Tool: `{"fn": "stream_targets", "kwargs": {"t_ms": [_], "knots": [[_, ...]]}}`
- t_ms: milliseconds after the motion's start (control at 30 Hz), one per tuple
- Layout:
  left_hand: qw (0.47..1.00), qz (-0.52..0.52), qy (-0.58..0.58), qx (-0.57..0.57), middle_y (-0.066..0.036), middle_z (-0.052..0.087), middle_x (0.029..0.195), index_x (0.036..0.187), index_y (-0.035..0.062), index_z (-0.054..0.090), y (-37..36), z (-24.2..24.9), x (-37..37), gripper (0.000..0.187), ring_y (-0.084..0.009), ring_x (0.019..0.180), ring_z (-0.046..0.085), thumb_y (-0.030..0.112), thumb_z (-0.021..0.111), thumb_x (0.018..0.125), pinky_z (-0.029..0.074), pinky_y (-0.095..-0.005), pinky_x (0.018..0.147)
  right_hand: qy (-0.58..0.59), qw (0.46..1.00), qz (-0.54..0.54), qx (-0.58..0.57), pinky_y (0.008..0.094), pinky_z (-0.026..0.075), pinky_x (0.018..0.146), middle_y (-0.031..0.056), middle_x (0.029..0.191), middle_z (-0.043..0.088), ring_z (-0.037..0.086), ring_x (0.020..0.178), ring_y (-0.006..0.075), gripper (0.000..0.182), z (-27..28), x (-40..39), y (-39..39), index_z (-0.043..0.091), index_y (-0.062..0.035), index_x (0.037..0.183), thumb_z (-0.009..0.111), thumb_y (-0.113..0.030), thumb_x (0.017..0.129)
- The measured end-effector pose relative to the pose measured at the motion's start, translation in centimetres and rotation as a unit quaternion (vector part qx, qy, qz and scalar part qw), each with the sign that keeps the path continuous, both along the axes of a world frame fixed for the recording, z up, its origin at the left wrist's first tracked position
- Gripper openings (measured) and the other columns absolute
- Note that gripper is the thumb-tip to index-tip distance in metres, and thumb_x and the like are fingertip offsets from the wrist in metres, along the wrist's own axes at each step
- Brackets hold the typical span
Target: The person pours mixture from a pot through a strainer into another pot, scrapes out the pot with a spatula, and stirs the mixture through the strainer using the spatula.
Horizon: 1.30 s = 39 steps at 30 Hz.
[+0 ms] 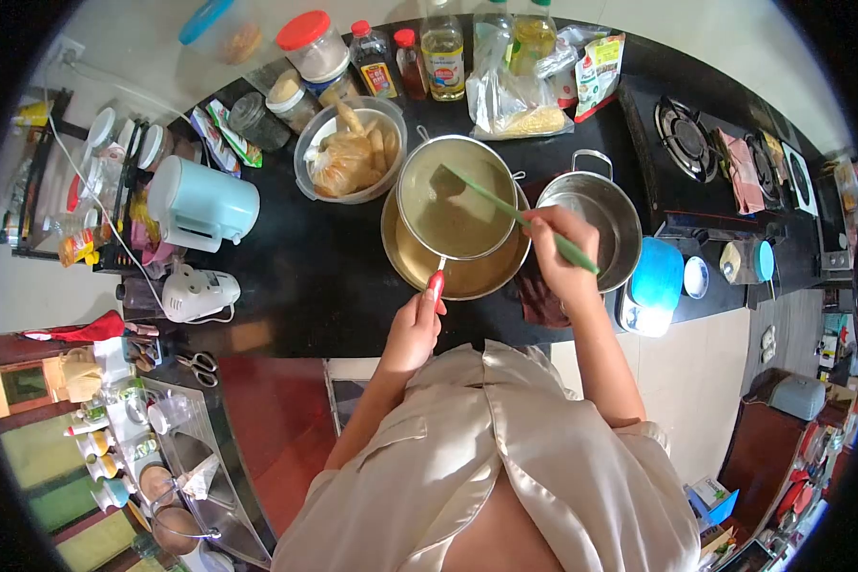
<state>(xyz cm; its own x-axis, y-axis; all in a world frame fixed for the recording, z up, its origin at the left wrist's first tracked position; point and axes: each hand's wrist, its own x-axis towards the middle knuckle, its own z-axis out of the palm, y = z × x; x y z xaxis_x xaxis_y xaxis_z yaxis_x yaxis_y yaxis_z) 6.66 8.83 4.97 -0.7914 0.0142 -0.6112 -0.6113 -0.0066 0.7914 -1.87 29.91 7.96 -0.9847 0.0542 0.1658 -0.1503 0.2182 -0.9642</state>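
Observation:
My left hand (415, 329) is closed round the red handle (436, 283) of a round strainer (453, 227). The strainer rests over a wide metal bowl (456, 278) that holds yellowish liquid. My right hand (564, 255) grips a green spatula (491, 198), whose tip dips into the pale liquid inside the strainer. Just right of the bowl, partly behind my right hand, is a steel pot (615, 224) with loop handles. A dark cloth (541, 300) lies under the pot's left side.
Behind the strainer stand a plastic tub (391, 119) with bagged food, bottles (442, 52) and a bag of noodles (534, 121). To the left are a light blue kettle (203, 203) and a white mixer (200, 293). A gas stove (686, 138) and a blue scale (654, 276) are at right.

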Motion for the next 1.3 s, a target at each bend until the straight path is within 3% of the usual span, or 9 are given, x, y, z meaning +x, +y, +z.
{"fn": "stream_targets", "kwargs": {"t_ms": [133, 333, 567, 767, 867, 933, 1033, 1133, 1300], "knots": [[1.0, 0.011, -0.01, 0.016, 0.006, 0.034, 0.053, 0.085, 0.0094, 0.048, -0.1, -0.3, 0.2, 0.035, -0.0037, 0.038, 0.027, 0.04, 0.038, 0.099, 0.019, -0.0223, 0.035, 0.043, 0.992, 0.091, 0.082, 0.0285, 0.05, 0.061, 0.0106, 0.072, 0.066, 0.063, 0.064, 0.014, 0.016, 0.2, 1.8, -0.4, 0.064, 0.003, 0.079, 0.054, -0.01, 0.081], [0.999, 0.003, -0.025, 0.025, 0.005, 0.037, 0.051, 0.081, 0.0076, 0.05, -0.2, -0.3, 0.2, 0.039, -0.0045, 0.039, 0.031, 0.04, 0.038, 0.099, 0.023, -0.0228, 0.036, -0.046, 0.994, -0.015, -0.094, 0.0256, 0.051, 0.069, 0.0119, 0.081, 0.067, 0.064, 0.075, 0.0139, 0.025, -0.3, -0.8, 1.0, 0.066, 0.0057, 0.092, 0.05, -0.014, 0.087], [0.998, 0.026, -0.042, 0.034, 0.005, 0.036, 0.051, 0.081, 0.0077, 0.05, -1.1, 0.3, -0.1, 0.038, -0.0049, 0.039, 0.03, 0.04, 0.038, 0.099, 0.024, -0.0227, 0.036, -0.153, 0.971, 0.155, -0.104, 0.0272, 0.054, 0.069, 0.012, 0.08, 0.068, 0.066, 0.072, 0.0163, 0.02, 0.7, 0.5, 3.5, 0.065, 0.008, 0.085, 0.055, -0.01, 0.082], [1.0, -0.01, -0.005, -0.014, 0.003, 0.038, 0.051, 0.08, 0.0055, 0.051, -1.1, 0.2, -0.2, 0.039, -0.0065, 0.041, 0.035, 0.037, 0.038, 0.099, 0.027, -0.0242, 0.039, 0.214, 0.935, 0.124, 0.253, 0.0357, 0.049, 0.059, 0.0135, 0.07, 0.062, 0.063, 0.065, 0.025, 0.013, 4.3, -1.7, 2.1, 0.066, 0.002, 0.08, 0.061, -0.004, 0.07], [0.999, -0.005, 0.005, -0.041, 0.002, 0.039, 0.051, 0.08, 0.005, 0.052, -1.1, 0.1, -0.3, 0.04, -0.0071, 0.041, 0.036, 0.037, 0.037, 0.099, 0.028, -0.0251, 0.039, 0.128, 0.913, 0.198, 0.332, 0.0372, 0.051, 0.059, 0.0145, 0.067, 0.06, 0.06, 0.066, 0.0341, 0.012, 4.8, 1.1, 1.6, 0.065, 0.0011, 0.077, 0.063, -0.008, 0.069], [0.998, -0.015, 0.012, -0.054, 0.002, 0.039, 0.051, 0.08, 0.0052, 0.052, -0.8, -0.3, -0.2, 0.041, -0.007, 0.041, 0.036, 0.037, 0.036, 0.099, 0.029, -0.0251, 0.04, 0.139, 0.915, 0.2, 0.322, 0.0345, 0.051, 0.058, 0.013, 0.067, 0.062, 0.063, 0.062, 0.0267, 0.012, 4.8, 2.1, 1.3, 0.065, 0.0013, 0.076, 0.063, -0.009, 0.07], [1.0, -0.004, 0.011, -0.02, 0.003, 0.037, 0.05, 0.08, 0.0063, 0.052, -1.0, -0.2, -0.1, 0.04, -0.0061, 0.039, 0.033, 0.038, 0.037, 0.099, 0.026, -0.0246, 0.037, -0.108, 0.99, 0.07, -0.06, 0.0271, 0.048, 0.054, 0.0114, 0.07, 0.064, 0.061, 0.06, 0.0149, 0.023, 2.9, 2.2, 1.8, 0.065, 0.0029, 0.077, 0.053, -0.016, 0.083], [0.993, 0.022, -0.046, 0.103, 0.006, 0.032, 0.05, 0.085, 0.0099, 0.05, -2.4, 1.2, -0.3, 0.037, -0.0047, 0.035, 0.024, 0.042, 0.038, 0.098, 0.019, -0.0226, 0.033, -0.203, 0.911, -0.079, -0.349, 0.0298, 0.047, 0.056, 0.0146, 0.068, 0.061, 0.06, 0.058, 0.0207, 0.036, 1.7, 1.2, 2.8, 0.059, 0.0048, 0.089, 0.045, -0.029, 0.089], [0.986, 0.012, -0.059, 0.158, 0.007, 0.031, 0.049, 0.084, 0.0089, 0.05, -3.2, 2.8, 0.2, 0.037, -0.0039, 0.036, 0.024, 0.04, 0.038, 0.099, 0.017, -0.0222, 0.034, -0.219, 0.845, -0.084, -0.48, 0.0308, 0.048, 0.059, 0.0151, 0.071, 0.061, 0.06, 0.063, 0.0213, 0.037, -1.4, 0.9, 3.7, 0.057, 0.0046, 0.092, 0.043, -0.029, 0.09]]}}
